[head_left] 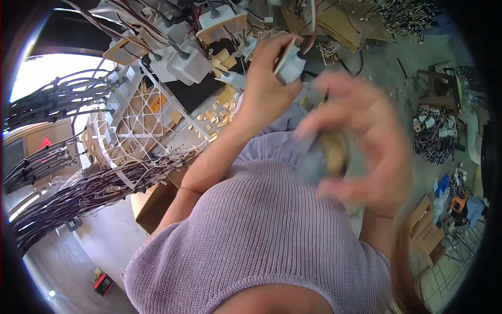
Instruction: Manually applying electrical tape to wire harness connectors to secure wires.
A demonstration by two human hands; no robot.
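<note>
My left hand (272, 78) is closed around a white plastic housing (291, 67) with a flat light plate along one side. A cable runs up out of this housing. To the right, nearer to me, my right hand (366, 133) is smeared by motion. Its fingers and thumb curve around a blurred round thing (330, 152), grey with a yellow-brown band, which looks like a roll. Where the fingers press on it is not sharp.
More white housings (188, 63) with cables hang at the upper left, beside a white wire rack (141, 115). Dark cable bundles (78, 193) stick out leftward. Small tan pieces (222, 115) lie scattered ahead. Cable heaps (435, 133) and cardboard boxes (426, 233) lie at right.
</note>
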